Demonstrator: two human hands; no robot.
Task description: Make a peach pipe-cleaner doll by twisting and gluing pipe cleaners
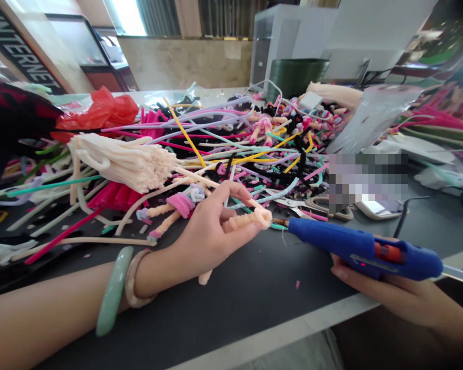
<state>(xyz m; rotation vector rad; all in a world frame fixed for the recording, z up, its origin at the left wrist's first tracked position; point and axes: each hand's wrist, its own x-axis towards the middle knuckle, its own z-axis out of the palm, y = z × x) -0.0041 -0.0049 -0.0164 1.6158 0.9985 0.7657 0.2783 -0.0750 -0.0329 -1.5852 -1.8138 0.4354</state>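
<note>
Between thumb and fingers, my left hand (212, 231) pinches a peach pipe cleaner piece (244, 221), wound into coils with its looped end pointing right. A straight length of the same pipe cleaner runs up-left past the fingers, and another end hangs below the palm. My right hand (393, 293) is wrapped round a blue hot glue gun (355, 246) with a clear glue stick at its back. The gun's nozzle is at the coiled end; whether they touch I cannot tell. A thin glue strand dangles below the nozzle. Left of my left hand lies a pipe cleaner doll (181, 204) with a pink band.
A thick bundle of cream pipe cleaners (123, 162) lies at the left. Scissors (293, 204) and a phone (378, 205) rest behind the glue gun. Loose coloured pipe cleaners and small dolls (264, 128) pile up at the back, near a red plastic bag (100, 110).
</note>
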